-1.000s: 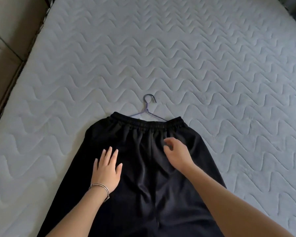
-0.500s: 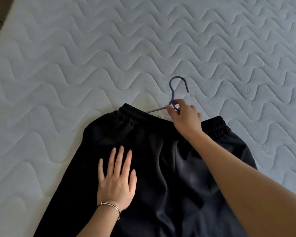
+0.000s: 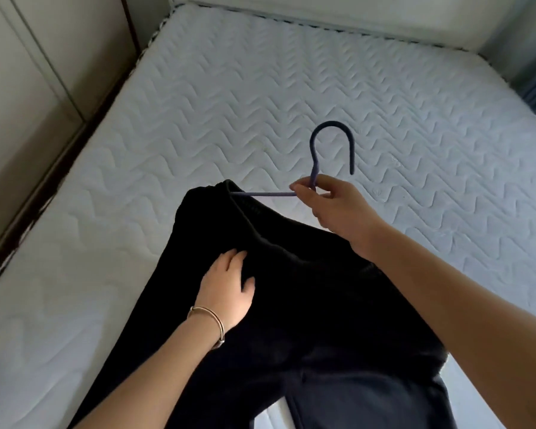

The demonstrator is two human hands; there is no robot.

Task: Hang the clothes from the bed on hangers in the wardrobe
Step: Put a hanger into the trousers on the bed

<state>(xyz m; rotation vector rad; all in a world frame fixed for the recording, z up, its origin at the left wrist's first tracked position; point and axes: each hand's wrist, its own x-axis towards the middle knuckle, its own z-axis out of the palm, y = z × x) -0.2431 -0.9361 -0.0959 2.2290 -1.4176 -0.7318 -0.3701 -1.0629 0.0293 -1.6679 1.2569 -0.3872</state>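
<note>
Pinching the hanger [image 3: 317,168] at its neck with my right hand [image 3: 338,205], I lift the trousers [image 3: 307,289] threaded on it off the bed [image 3: 260,97], left hand [image 3: 229,289] flat and unclenched against the cloth, the carry to the wardrobe next.

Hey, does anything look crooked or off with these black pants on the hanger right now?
Slightly. The right hand pinches the purple hanger at its neck, and the black pants hang lopsided: the waistband's left end rides high on the hanger arm while the rest sags away. No damage or spills show on the mattress.
</note>
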